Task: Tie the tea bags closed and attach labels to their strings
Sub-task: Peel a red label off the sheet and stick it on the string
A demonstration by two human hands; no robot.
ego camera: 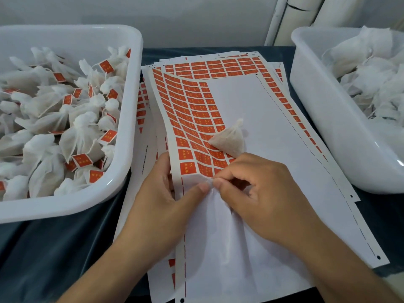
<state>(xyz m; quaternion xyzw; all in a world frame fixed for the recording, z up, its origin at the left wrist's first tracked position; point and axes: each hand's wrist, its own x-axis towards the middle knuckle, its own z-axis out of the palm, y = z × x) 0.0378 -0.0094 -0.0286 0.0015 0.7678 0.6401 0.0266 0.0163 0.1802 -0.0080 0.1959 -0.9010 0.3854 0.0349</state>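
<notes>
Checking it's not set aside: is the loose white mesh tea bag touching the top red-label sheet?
Touching. The head view shows the tea bag lying directly on the label sheet.

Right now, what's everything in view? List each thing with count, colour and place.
left tub: one, white, left, full of tied white bags with orange labels
right tub: one, white, right, holding unlabelled white bags
label sheets: a stack, white with orange labels, centre, top sheet partly used
tea bag: one, white, tied, on the top sheet
cloth: one, dark, under everything
left hand: holds the sheet edge
right hand: pinches at the sheet beside the left thumb
</notes>
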